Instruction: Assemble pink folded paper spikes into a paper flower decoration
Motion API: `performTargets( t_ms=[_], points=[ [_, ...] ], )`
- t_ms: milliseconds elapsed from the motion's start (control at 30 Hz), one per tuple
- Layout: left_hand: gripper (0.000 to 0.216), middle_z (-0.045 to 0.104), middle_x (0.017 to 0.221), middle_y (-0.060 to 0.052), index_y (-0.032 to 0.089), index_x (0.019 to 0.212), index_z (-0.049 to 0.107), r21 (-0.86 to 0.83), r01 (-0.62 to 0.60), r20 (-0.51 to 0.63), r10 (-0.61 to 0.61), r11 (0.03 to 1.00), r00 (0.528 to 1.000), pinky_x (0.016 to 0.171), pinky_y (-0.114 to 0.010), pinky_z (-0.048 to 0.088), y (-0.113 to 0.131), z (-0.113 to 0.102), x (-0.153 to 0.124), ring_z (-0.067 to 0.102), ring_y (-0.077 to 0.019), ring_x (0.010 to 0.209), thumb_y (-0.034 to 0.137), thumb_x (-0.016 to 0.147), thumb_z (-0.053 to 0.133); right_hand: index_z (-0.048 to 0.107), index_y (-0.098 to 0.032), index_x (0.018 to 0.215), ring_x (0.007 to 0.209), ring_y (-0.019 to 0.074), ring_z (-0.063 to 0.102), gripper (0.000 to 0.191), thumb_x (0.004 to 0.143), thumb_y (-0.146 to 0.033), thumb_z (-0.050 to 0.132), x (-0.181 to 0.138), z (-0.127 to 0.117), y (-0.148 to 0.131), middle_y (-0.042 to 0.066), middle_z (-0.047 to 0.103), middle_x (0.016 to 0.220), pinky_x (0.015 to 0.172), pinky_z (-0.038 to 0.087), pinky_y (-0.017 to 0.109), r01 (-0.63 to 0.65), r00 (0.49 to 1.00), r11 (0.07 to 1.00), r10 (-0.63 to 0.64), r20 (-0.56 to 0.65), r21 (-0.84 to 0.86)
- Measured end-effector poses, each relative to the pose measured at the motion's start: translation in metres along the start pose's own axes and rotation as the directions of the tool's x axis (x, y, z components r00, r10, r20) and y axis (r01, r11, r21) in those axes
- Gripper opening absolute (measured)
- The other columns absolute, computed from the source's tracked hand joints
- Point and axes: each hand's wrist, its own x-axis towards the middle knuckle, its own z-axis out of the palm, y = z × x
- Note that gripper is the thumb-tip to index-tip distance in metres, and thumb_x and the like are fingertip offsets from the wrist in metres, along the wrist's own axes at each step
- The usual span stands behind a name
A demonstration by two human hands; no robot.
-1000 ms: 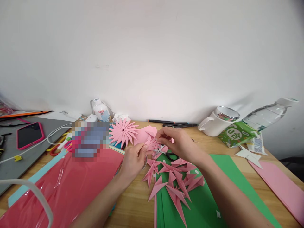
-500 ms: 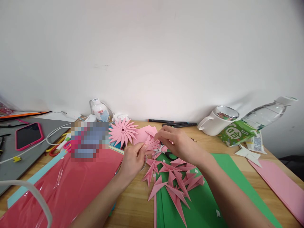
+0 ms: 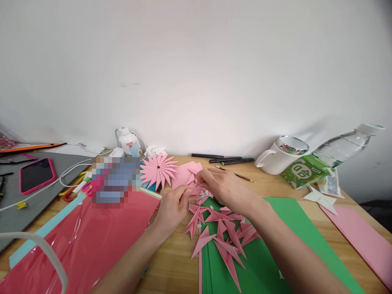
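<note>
Between my two hands is a pink folded paper piece (image 3: 196, 188), mostly covered by my fingers. My left hand (image 3: 175, 204) pinches it from the left, thumb on top. Fingers of my right hand (image 3: 217, 183) close on its upper right side. Behind my hands lies a finished-looking pink paper pinwheel (image 3: 158, 167) with many points, beside a flat pink paper sheet (image 3: 183, 173). Several pointed pink folded paper pieces (image 3: 225, 222) are heaped in front of my right hand on green paper (image 3: 288, 216). Scissors (image 3: 204, 197) are partly hidden beneath my hands.
Black markers (image 3: 232, 160) and a pencil (image 3: 244, 177) lie near the wall. Right stand a white mug (image 3: 274, 159), a green packet (image 3: 303, 171) and a tilted clear bottle (image 3: 343, 147). Red paper in plastic (image 3: 101, 241) and a phone (image 3: 37, 175) are left.
My right hand has moved left and slightly down, closer to my left hand. The pencil behind it now shows more fully, and the scissors are more covered.
</note>
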Motion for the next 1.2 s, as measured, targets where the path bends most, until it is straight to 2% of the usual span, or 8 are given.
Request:
performTargets(
  t_ms=[167, 467, 700, 767, 1000, 1200],
  points=[
    [0.033, 0.044, 0.05, 0.003, 0.018, 0.059, 0.046, 0.109, -0.045, -0.025, 0.048, 0.993, 0.999, 0.052, -0.022, 0.029, -0.001, 0.0, 0.0, 0.043, -0.0104, 0.051, 0.029, 0.089, 0.039, 0.043, -0.016, 0.083, 0.06, 0.0118, 0.039, 0.015, 0.083, -0.002, 0.039, 0.0, 0.002, -0.001, 0.001, 0.051, 0.07, 0.055, 0.026, 0.022, 0.023, 0.998, 0.999, -0.022, -0.06, 0.027],
    [0.031, 0.049, 0.05, 0.002, 0.017, 0.062, 0.051, 0.153, -0.044, -0.015, 0.046, 0.987, 0.999, 0.052, -0.023, 0.028, -0.003, 0.002, 0.0, 0.044, -0.0114, 0.051, 0.027, 0.088, 0.038, 0.039, -0.018, 0.079, 0.056, 0.012, 0.034, 0.016, 0.083, -0.002, 0.037, 0.001, 0.001, -0.004, -0.001, 0.048, 0.068, 0.052, 0.024, 0.024, 0.051, 0.999, 0.998, -0.051, 0.0, 0.038],
    [0.028, 0.054, 0.052, 0.001, 0.017, 0.071, 0.058, 0.169, -0.048, -0.003, 0.049, 0.985, 0.999, 0.051, -0.023, 0.027, -0.001, 0.004, -0.002, 0.044, -0.0114, 0.049, 0.026, 0.089, 0.038, 0.041, -0.016, 0.081, 0.055, 0.0117, 0.037, 0.021, 0.078, 0.004, 0.037, 0.003, -0.003, -0.009, 0.001, 0.051, 0.069, 0.053, 0.027, 0.024, 0.018, 0.985, 0.999, -0.013, 0.171, -0.031],
    [0.028, 0.055, 0.053, 0.001, 0.017, 0.073, 0.059, 0.171, -0.052, 0.001, 0.052, 0.984, 0.999, 0.051, -0.023, 0.028, -0.001, 0.004, -0.002, 0.045, -0.0116, 0.049, 0.026, 0.089, 0.038, 0.041, -0.016, 0.082, 0.056, 0.0119, 0.039, 0.022, 0.078, 0.005, 0.037, 0.003, -0.003, -0.01, 0.002, 0.053, 0.069, 0.053, 0.027, 0.024, 0.026, 0.982, 0.999, -0.017, 0.187, -0.042],
    [0.026, 0.061, 0.059, -0.002, 0.016, 0.075, 0.06, 0.186, -0.066, -0.005, 0.068, 0.98, 0.998, 0.052, -0.023, 0.03, -0.001, 0.004, -0.002, 0.05, -0.0129, 0.053, 0.023, 0.088, 0.038, 0.04, -0.017, 0.08, 0.055, 0.0148, 0.046, 0.022, 0.078, 0.004, 0.037, 0.004, -0.003, -0.014, 0.002, 0.055, 0.066, 0.049, 0.023, 0.027, 0.06, 0.99, 0.989, -0.042, 0.131, -0.138],
    [0.026, 0.061, 0.058, -0.001, 0.017, 0.073, 0.059, 0.213, -0.08, -0.015, 0.085, 0.974, 0.996, 0.05, -0.024, 0.029, -0.002, 0.004, -0.002, 0.05, -0.013, 0.052, 0.022, 0.087, 0.038, 0.039, -0.017, 0.082, 0.059, 0.0166, 0.051, 0.012, 0.086, -0.007, 0.041, 0.004, -0.003, -0.019, 0.003, 0.056, 0.067, 0.05, 0.027, 0.027, 0.063, 0.994, 0.99, -0.05, 0.1, -0.129]
  ],
)
